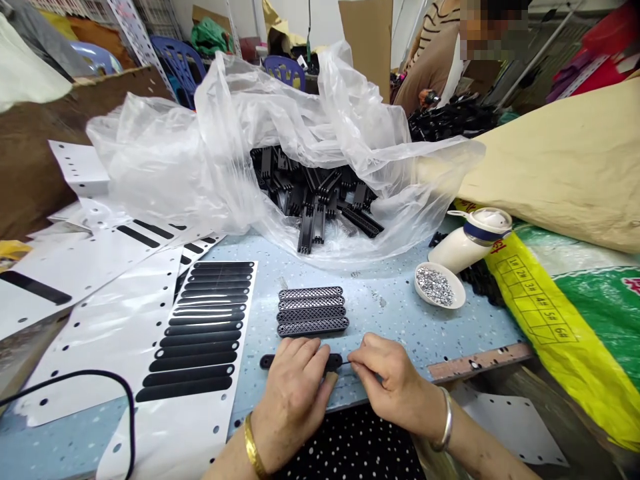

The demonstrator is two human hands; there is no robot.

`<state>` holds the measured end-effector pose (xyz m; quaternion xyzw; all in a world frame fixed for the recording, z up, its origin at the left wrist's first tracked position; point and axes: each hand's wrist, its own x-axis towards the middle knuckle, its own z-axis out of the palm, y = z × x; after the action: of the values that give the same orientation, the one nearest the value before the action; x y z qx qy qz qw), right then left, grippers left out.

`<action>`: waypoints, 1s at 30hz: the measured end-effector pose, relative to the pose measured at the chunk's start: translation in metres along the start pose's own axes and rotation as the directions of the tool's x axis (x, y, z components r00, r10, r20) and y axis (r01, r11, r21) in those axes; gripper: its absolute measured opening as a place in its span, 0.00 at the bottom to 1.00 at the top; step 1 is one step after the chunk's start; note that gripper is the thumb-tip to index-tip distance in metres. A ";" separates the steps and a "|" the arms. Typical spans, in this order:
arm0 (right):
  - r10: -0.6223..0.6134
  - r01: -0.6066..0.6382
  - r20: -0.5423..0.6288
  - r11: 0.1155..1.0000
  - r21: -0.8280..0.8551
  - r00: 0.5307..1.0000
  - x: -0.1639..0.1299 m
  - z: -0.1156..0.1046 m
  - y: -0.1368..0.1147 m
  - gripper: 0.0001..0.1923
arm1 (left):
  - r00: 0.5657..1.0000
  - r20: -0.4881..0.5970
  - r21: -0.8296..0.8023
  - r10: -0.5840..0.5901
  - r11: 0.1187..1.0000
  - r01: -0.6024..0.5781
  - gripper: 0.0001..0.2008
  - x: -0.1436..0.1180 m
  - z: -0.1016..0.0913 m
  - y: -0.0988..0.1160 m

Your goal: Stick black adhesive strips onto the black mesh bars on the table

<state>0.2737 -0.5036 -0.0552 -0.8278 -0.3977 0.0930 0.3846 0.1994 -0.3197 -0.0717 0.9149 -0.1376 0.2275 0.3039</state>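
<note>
Both hands on a black strip at the worktop's near edge

The left hand lies flat over a long black strip on the pale blue worktop, fingers pressed down on its middle; only the strip's rounded ends show on either side of the hand. The right hand meets it at the strip's right end, thumb and forefinger pinched together on something thin there, too small to make out. The 2 hands touch or nearly touch at the fingertips. A gold bangle sits on the left wrist, a silver one on the right.

Just beyond the hands, 4 grey perforated bars lie side by side in a neat stack. To the left, a white backing sheet carries a column of black oval stickers; more white sheets spread further left, and a black cable loops across the near left corner. To the right stand a small white dish of shiny bits and a white bottle lying on its side. At the back, a clear plastic bag spills a heap of black parts. Another person sits behind it, at the top right
</note>
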 end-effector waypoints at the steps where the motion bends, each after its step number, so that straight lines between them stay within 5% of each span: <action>1: -0.008 0.008 0.010 1.000 -0.014 1.000 0.001 0.000 -0.001 0.13 | 1.000 0.005 0.007 -0.003 1.000 0.003 0.09 0.000 0.001 0.000; 15: -0.016 0.019 0.093 0.999 -0.028 0.996 0.010 0.002 0.004 0.14 | 0.994 0.093 -0.039 -0.062 0.997 0.066 0.08 -0.001 0.009 -0.005; 23: 0.110 -0.181 0.245 0.939 0.292 0.963 0.028 0.001 0.025 0.09 | 0.989 0.133 -0.067 -0.069 0.995 0.079 0.07 -0.002 0.008 -0.006; 30: 0.219 -0.345 0.375 0.887 0.308 0.900 0.040 0.001 0.022 0.09 | 0.991 0.122 -0.081 -0.055 0.995 0.065 0.08 -0.002 0.008 -0.008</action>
<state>0.3132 -0.4824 -0.0650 -0.7632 -0.3056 0.3585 0.4422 0.2032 -0.3182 -0.0821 0.9168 -0.1374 0.1572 0.3405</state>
